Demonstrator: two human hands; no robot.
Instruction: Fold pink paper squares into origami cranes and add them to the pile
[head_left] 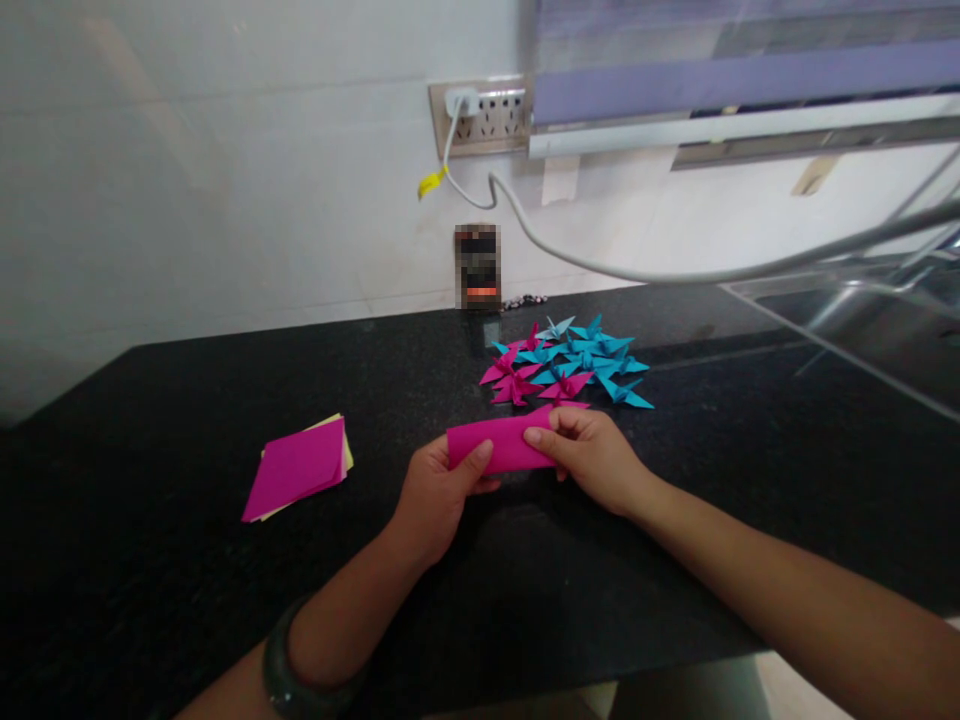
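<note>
A pink sheet of origami paper (pixel 501 446), folded into a long rectangle, is stretched between my two hands above the dark counter. My left hand (pixel 439 495) pinches its left end, thumb on top and fingers behind. At the other end, my right hand (pixel 596 455) grips the paper the same way. Just beyond the paper lies a cluster of folded paper cranes, with pink cranes (pixel 516 383) on the left, blue cranes (pixel 596 355) on the right and a pale blue crane (pixel 556 328) at the back.
A stack of square paper (pixel 300 465), pink on top with yellow edges showing, lies to the left on the black counter (pixel 165 600). A phone-like object (pixel 478 268), its front blurred, leans on the wall. A white cable (pixel 570 258) runs from the wall socket (pixel 487 118) rightwards.
</note>
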